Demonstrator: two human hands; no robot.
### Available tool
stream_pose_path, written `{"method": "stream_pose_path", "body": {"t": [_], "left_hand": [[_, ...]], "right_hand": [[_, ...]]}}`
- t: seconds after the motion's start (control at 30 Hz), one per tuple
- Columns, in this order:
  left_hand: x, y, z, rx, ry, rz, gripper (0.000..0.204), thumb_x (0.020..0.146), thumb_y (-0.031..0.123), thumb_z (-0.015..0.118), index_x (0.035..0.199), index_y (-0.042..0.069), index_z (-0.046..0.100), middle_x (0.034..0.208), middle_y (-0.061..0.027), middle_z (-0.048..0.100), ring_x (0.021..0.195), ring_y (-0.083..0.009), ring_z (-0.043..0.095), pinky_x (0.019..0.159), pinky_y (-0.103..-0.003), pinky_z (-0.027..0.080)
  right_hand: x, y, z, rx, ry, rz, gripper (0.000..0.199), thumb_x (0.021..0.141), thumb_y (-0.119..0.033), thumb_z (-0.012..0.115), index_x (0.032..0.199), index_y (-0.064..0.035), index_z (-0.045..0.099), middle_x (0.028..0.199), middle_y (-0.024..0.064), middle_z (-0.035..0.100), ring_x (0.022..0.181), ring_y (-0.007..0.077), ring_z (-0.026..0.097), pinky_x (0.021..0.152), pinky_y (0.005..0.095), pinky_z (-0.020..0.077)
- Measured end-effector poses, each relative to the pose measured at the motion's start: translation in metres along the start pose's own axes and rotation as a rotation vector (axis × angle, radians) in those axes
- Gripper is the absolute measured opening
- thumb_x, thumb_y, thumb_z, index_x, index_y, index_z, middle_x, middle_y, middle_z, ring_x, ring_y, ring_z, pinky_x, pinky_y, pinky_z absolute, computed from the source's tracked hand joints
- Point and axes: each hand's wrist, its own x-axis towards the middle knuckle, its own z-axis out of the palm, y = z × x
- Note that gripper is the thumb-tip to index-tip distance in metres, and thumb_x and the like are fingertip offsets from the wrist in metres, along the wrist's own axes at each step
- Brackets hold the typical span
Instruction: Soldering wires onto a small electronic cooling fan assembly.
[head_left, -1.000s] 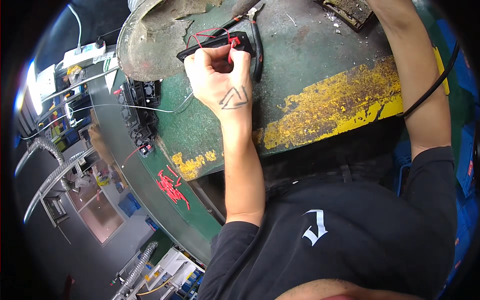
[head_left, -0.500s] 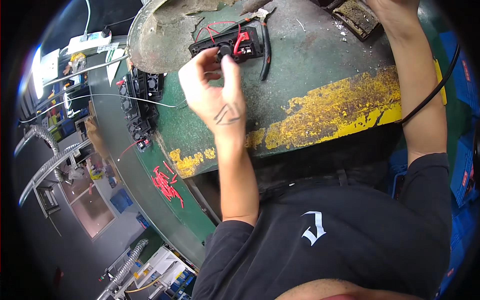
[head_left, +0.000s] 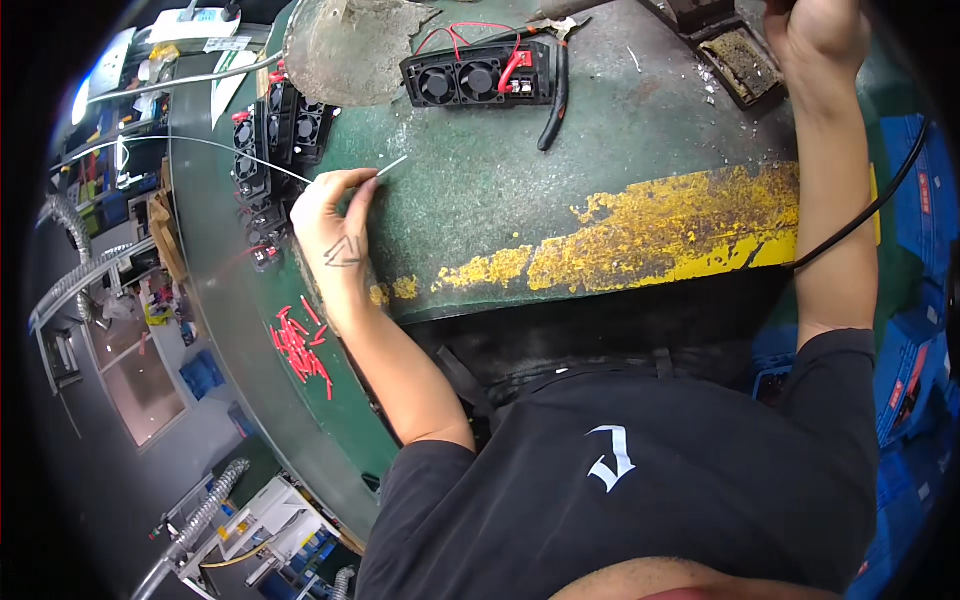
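Note:
My left hand [head_left: 332, 212] is pinched round a thin silvery solder wire [head_left: 393, 167], its short end sticking out past the thumb and forefinger. The rest of the strand trails off to the left. Beyond this hand lies a black twin-fan module [head_left: 478, 82] with thin red wires and a thick red sleeved lead on its right end. At the top right my right hand [head_left: 825, 30] is curled closed, partly cut off by the picture's edge. What it grips cannot be made out. Just left of it sits a dark tray with a worn sponge [head_left: 742, 65].
Orange-and-black pliers [head_left: 556, 105] lie beside the module. More black fan modules [head_left: 290, 125] stand at the left, with red sleeves [head_left: 298, 345] scattered nearer me. A worn grey sheet [head_left: 345, 55] lies at the back. A black cable [head_left: 870, 208] crosses my right forearm.
My left hand has moved off the fan module, left and toward me, with the wire's end now visible in its fingers. My right hand stays near the sponge tray.

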Motion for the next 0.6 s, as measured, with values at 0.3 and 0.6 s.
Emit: {"method": "stream_pose_path", "body": {"t": [0.3, 0.6], "left_hand": [[0.053, 0.081, 0.010, -0.274, 0.124, 0.262, 0.019, 0.085, -0.005, 0.076, 0.103, 0.000, 0.077, 0.086, -0.0061, 0.066, 0.076, -0.0139, 0.062, 0.070, -0.026, 0.048], [0.079, 0.080, 0.046, -0.255, 0.134, 0.425, 0.019, 0.084, 0.001, 0.076, 0.102, 0.005, 0.078, 0.088, -0.0069, 0.065, 0.079, -0.0192, 0.065, 0.070, -0.028, 0.051]], "right_hand": [[0.048, 0.021, -0.069, 0.204, -0.268, 0.181, 0.029, 0.096, -0.020, 0.051, 0.081, 0.0029, 0.059, 0.085, 0.0129, 0.058, 0.083, 0.0285, 0.059, 0.077, 0.0376, 0.0488], [0.032, 0.008, -0.045, 0.090, -0.254, 0.121, 0.027, 0.090, -0.021, 0.051, 0.076, 0.0008, 0.056, 0.080, 0.0114, 0.051, 0.076, 0.0251, 0.049, 0.075, 0.0347, 0.0456]]}}
